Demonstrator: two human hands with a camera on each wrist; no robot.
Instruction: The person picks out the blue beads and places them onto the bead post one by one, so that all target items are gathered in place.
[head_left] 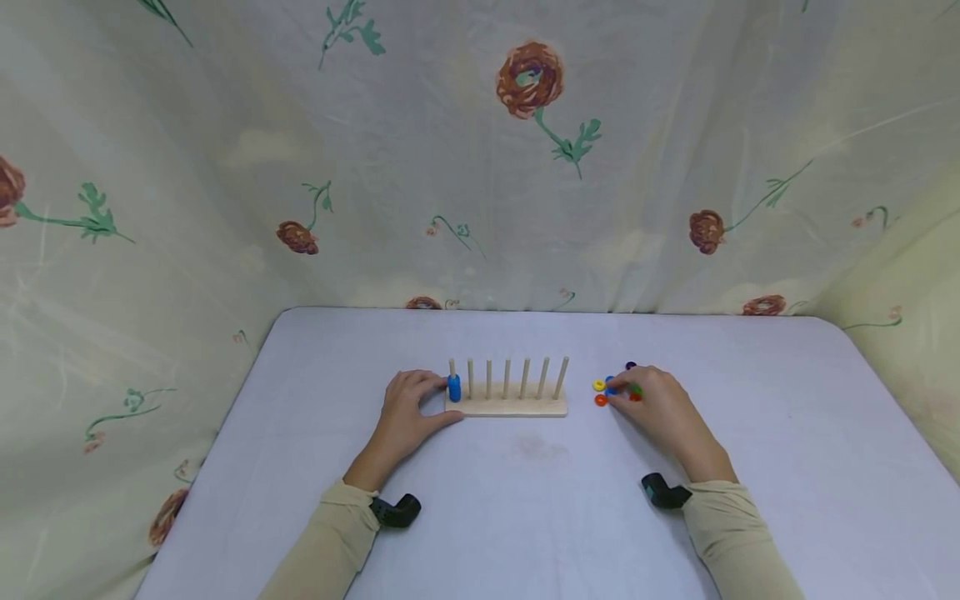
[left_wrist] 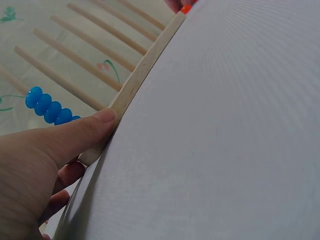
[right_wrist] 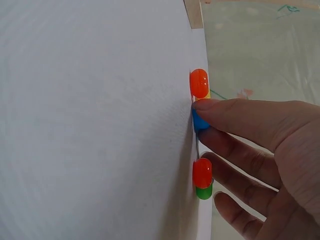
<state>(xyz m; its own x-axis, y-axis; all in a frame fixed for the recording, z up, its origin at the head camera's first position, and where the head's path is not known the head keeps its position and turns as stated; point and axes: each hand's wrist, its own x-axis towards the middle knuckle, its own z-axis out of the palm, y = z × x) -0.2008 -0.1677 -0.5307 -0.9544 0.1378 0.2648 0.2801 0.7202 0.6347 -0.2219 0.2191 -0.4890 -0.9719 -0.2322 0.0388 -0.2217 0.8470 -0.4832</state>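
A wooden peg rack point(head_left: 517, 407) with a row of upright pegs lies lengthwise on the table. Blue beads point(head_left: 454, 388) are stacked on its leftmost peg; the other pegs are bare. My left hand point(head_left: 405, 410) grips the rack's left end, thumb on the front edge of the base and fingers round behind. To the right of the rack, my right hand point(head_left: 663, 410) pinches a blue bead point(right_wrist: 200, 121) between thumb and index finger, low at the tabletop. An orange bead point(head_left: 601, 400) and a yellow bead point(head_left: 598, 385) lie just left of those fingertips.
Under and beside the right hand are a red bead point(right_wrist: 202, 172) and a green bead point(right_wrist: 204, 192). A dark purple bead point(head_left: 630, 365) lies behind it. The white table point(head_left: 525, 517) ends at a flower-patterned curtain point(head_left: 450, 167). Each wrist wears a black camera.
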